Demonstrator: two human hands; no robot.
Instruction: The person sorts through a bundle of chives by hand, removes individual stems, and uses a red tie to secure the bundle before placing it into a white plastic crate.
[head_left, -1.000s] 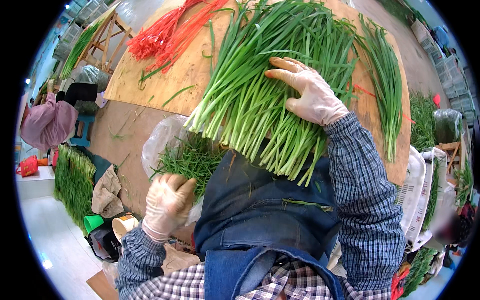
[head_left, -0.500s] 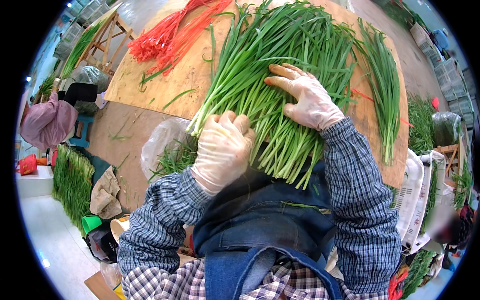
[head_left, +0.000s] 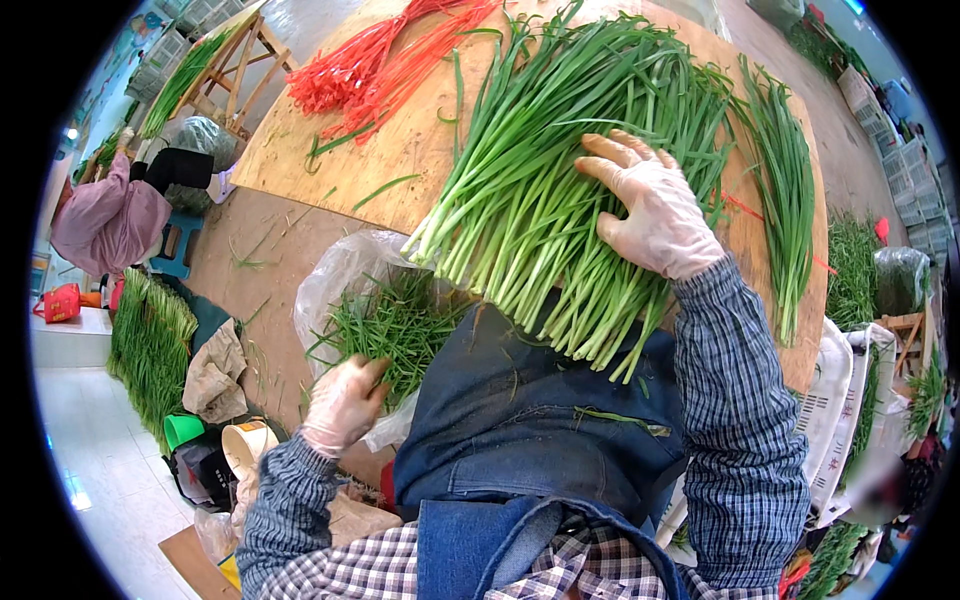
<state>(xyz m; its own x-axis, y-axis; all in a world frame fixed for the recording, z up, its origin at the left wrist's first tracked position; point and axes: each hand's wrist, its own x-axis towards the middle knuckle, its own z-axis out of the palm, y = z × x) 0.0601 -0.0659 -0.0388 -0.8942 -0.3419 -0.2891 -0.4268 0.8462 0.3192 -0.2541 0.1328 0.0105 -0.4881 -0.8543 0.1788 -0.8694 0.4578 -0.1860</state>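
Note:
A broad heap of garlic chives [head_left: 560, 190] lies over the near edge of the wooden table [head_left: 290, 170], pale stem ends toward me and overhanging my lap. My right hand [head_left: 655, 205], in a thin whitish glove, rests on its leaves with the fingers spread. My left hand [head_left: 345, 405], gloved likewise, is away from the heap, its fingers curled in; whether anything is inside them is hidden. It is beside a clear plastic bag [head_left: 325, 275] of loose green trimmings [head_left: 390, 325], left of my lap.
Red plastic ties [head_left: 365, 65] lie on the table's far left, and a separate chive bundle [head_left: 785, 190] on its right. A co-worker in a pink top [head_left: 105, 220] sits at far left, above upright chives [head_left: 150, 350]. White sacks [head_left: 830, 420] stand right of me.
My left hand has left the stem ends and moved down and left beside the bag, which shows more fully. The right hand stays on the heap. The whole view has shifted slightly.

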